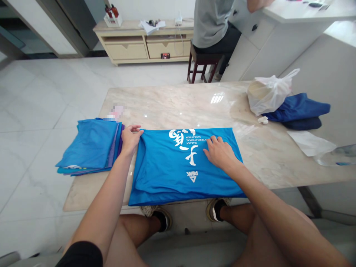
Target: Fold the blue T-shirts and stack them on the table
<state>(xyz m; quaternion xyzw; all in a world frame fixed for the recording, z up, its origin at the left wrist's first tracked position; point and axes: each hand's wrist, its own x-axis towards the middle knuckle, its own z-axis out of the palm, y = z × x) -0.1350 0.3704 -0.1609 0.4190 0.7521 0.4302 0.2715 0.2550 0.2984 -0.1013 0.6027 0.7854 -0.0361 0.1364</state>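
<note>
A blue T-shirt (pixel 164 163) with white print lies folded flat on the marble table, its lower edge at the table's near side. My left hand (pixel 131 139) is at its far left corner, thumb and finger pinching the cloth. My right hand (pixel 221 151) rests palm down on the right part of the shirt, beside the white lettering, fingers spread a little. Left of my left hand sits a stack of folded blue and purple clothes (pixel 89 144), partly over the table's left edge.
On the right of the table (pixel 172 102) are a tied white plastic bag (pixel 268 94), a dark blue cloth bundle (pixel 302 107), crumpled tissue (pixel 262 120), white paper (pixel 311 142) and a clear bottle (pixel 339 155). Beyond, a person in grey (pixel 211 24) sits on a stool (pixel 204 61).
</note>
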